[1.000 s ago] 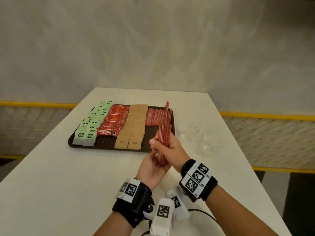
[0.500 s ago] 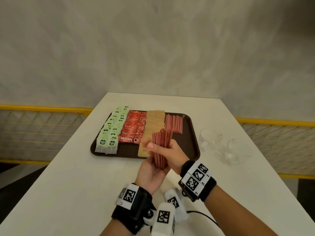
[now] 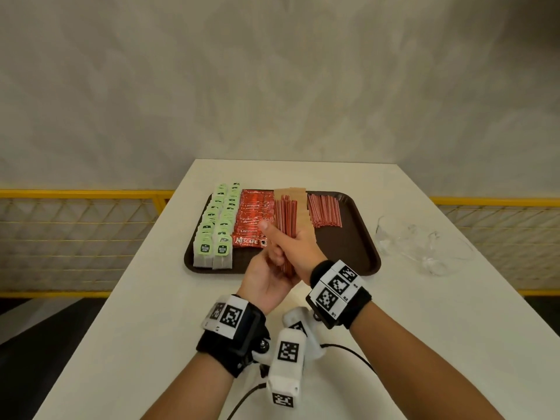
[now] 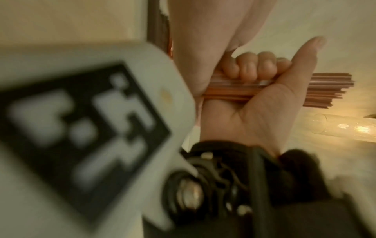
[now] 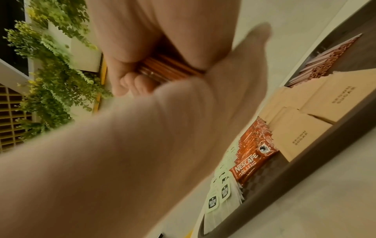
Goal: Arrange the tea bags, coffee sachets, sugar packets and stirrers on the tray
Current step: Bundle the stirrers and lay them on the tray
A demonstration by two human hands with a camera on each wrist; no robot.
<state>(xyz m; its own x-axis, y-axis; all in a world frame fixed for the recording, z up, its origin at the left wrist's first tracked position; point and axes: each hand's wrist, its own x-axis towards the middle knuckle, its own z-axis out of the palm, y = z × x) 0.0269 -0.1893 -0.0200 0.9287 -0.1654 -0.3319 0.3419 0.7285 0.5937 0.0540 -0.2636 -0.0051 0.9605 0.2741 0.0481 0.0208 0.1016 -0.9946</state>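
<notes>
Both hands hold a bundle of red stirrers (image 3: pixel 285 218) upright over the near edge of the brown tray (image 3: pixel 354 247). My right hand (image 3: pixel 298 253) grips its middle with the thumb stuck out. My left hand (image 3: pixel 263 280) curls round its lower end. In the left wrist view, fingers (image 4: pixel 254 67) wrap the bundle (image 4: pixel 329 90). On the tray lie, left to right, green tea bags (image 3: pixel 216 228), red coffee sachets (image 3: pixel 251 216), brown sugar packets (image 3: pixel 292 194) partly hidden by the bundle, and a row of stirrers (image 3: pixel 324 210).
Clear glass cups (image 3: pixel 424 247) lie on the white table (image 3: pixel 157 298) to the right of the tray. A yellow mesh railing (image 3: pixel 75 231) runs along both sides beyond the table. Cables trail from the wrist cameras near the front edge.
The head view has swung and pulled back. Both hands keep their grip, and the bundle now stands in front of the sugar packets rather than the laid stirrers.
</notes>
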